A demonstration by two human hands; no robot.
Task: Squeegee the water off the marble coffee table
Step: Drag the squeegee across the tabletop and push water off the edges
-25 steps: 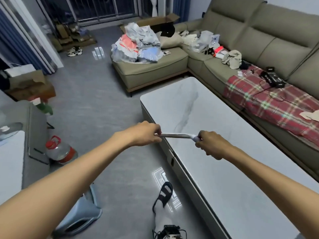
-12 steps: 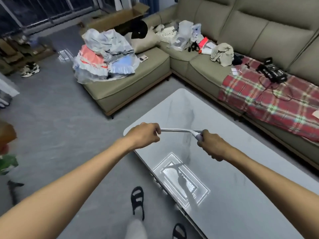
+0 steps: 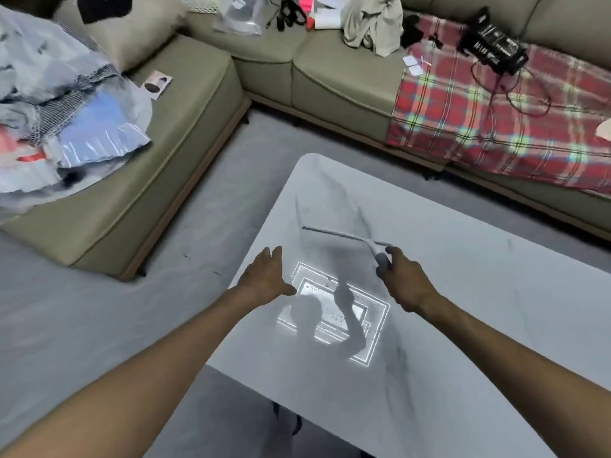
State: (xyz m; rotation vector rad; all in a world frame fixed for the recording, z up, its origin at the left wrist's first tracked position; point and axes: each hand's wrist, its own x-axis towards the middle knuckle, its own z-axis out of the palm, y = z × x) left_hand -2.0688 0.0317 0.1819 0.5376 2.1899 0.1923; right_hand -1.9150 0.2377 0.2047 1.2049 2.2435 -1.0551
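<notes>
A white squeegee (image 3: 344,237) lies over the far left part of a pale marble coffee table (image 3: 463,325), its long blade running from the upper left to the lower right across the view, the free end pointing toward the table's far left corner. Whether the blade touches the stone cannot be told. Its short handle, with a grey tip, angles back toward the person and sits in the right hand (image 3: 401,282), whose fingers are curled tightly around it. The left hand (image 3: 266,276) hovers near the table's left edge, fingers spread and holding nothing, well apart from the blade. A bright rectangular reflection of a ceiling light (image 3: 334,312) glows on the tabletop between the two hands, crossed by dark shadows of the arms. Grey floor (image 3: 82,325) surrounds the table. Beyond it stands an olive sectional sofa (image 3: 205,104), with a pile of clothes and plastic bags (image 3: 59,107) at left and a red plaid blanket (image 3: 479,127) at right.
</notes>
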